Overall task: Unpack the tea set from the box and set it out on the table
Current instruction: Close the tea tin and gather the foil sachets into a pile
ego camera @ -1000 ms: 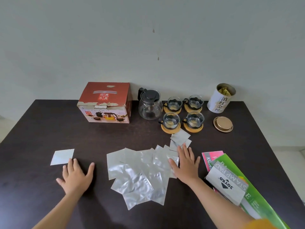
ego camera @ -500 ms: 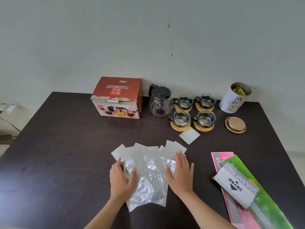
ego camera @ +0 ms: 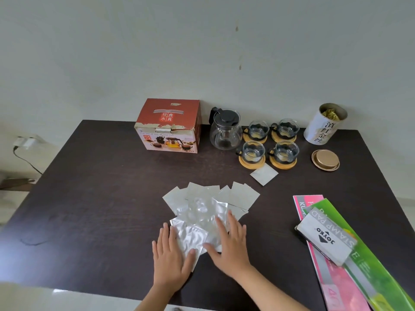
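We rest left hand (ego camera: 168, 259) and right hand (ego camera: 228, 243), fingers flat, holding nothing, on crinkled silver foil sachets (ego camera: 202, 212). Clear glass teapot with black lid (ego camera: 224, 131) at 12 o'clock: judged fragile, slippery; grip handle.

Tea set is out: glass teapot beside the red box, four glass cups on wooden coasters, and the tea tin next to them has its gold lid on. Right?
Not quite. The head view shows the tea tin open, its gold lid lying on the table in front of it. The rest stands.

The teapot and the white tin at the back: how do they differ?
The teapot is clear glass; the white tin is opaque with black characters. The teapot wears its black lid; the tin stands open, its gold lid lying flat on the table. The teapot looks empty; the tin holds yellowish contents. Both stand near the back edge.
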